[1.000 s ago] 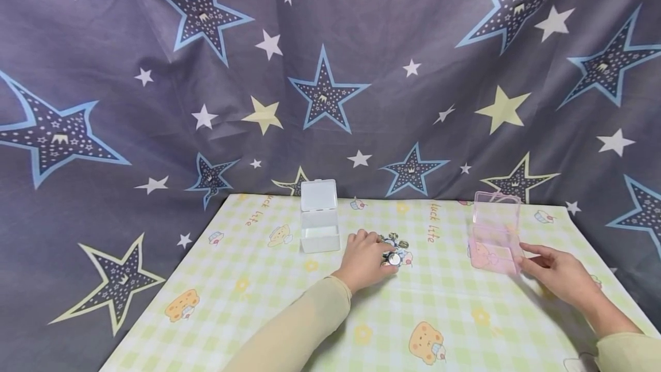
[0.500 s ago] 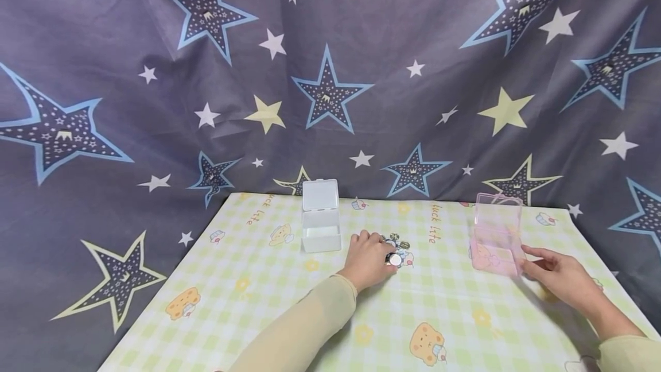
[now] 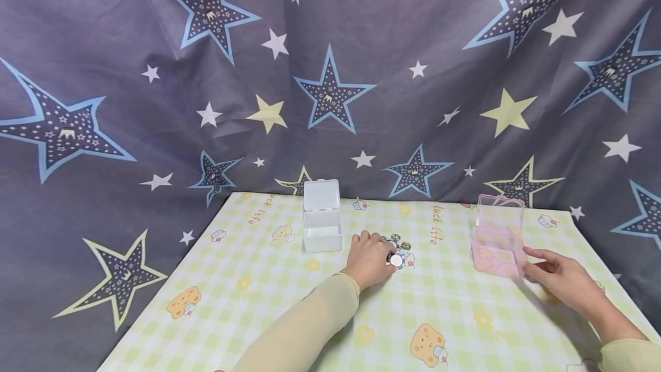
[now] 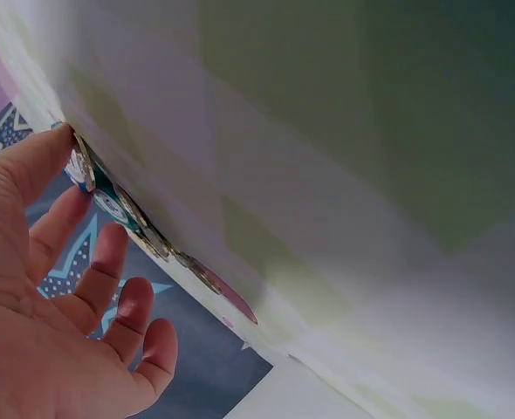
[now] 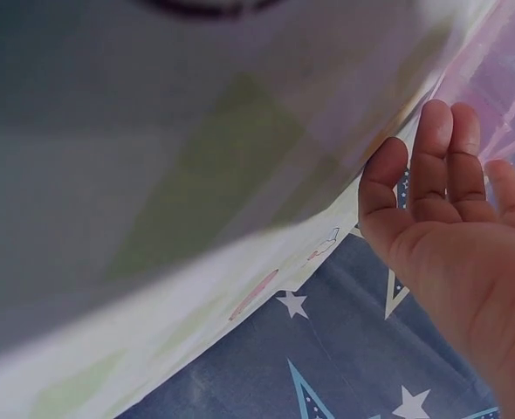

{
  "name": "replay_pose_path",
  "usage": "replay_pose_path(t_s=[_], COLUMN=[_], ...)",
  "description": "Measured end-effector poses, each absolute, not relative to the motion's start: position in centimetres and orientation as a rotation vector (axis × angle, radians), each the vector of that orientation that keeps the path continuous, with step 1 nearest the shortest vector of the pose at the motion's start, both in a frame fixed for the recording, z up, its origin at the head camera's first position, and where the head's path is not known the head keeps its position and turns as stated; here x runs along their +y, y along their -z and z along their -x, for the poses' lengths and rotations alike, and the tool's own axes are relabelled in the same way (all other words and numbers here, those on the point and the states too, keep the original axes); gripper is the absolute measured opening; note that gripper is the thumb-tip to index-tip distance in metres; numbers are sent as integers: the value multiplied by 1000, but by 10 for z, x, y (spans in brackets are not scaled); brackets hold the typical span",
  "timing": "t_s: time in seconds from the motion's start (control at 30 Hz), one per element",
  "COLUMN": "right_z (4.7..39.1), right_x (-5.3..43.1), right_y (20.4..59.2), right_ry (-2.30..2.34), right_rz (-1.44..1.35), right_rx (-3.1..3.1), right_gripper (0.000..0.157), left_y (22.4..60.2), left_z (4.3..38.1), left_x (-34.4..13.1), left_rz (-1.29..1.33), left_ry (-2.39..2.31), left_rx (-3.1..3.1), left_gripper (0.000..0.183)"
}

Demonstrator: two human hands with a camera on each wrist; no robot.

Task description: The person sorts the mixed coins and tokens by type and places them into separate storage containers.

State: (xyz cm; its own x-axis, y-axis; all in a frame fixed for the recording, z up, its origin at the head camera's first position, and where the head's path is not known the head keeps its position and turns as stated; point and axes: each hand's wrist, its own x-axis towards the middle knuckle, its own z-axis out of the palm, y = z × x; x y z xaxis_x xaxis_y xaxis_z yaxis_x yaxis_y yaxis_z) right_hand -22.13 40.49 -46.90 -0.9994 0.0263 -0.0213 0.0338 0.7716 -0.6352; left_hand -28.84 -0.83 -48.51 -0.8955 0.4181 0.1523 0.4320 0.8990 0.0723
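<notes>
Checked cloth (image 3: pixel 454 291) below starry curtain (image 3: pixel 413 33); left hand (image 3: pixel 368 264) still pinches 1 disc (image 3: pixel 396 261), right hand (image 3: pixel 563 283) stays loosely spread at pink box (image 3: pixel 496 262).

The checked, cloth-covered table (image 3: pixel 454 294) fills the lower frame and bears an open white box (image 3: pixel 323 243) at lower centre, small round discs (image 3: pixel 405 246) farther right, and an open pink see-through box (image 3: pixel 493 265) at lower right.

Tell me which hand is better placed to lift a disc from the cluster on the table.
Left, I'd judge: the left hand already has thumb and finger on a round disc, with the other discs close by. The right hand is off at the pink box.
</notes>
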Motion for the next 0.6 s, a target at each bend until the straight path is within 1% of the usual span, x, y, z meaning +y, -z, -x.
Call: replay_pose_path(t_s=[0.2, 0.4, 0.5, 0.6], right_z=[220, 219, 220, 222], right_x=[405, 404, 405, 406], right_y=[470, 471, 470, 469], right_ry=[1074, 1104, 1103, 1091], right_rz=[-66, -62, -62, -61], right_rx=[2932, 2920, 2913, 2909], right_gripper=[74, 73, 74, 74], left_y=[481, 482, 482, 480], left_z=[289, 290, 290, 290], left_x=[-5, -5, -5, -6], left_rz=[620, 644, 664, 678], left_ry=[214, 298, 364, 445], left_rx=[-2950, -2932, -2920, -2914], left_gripper=[37, 35, 30, 20])
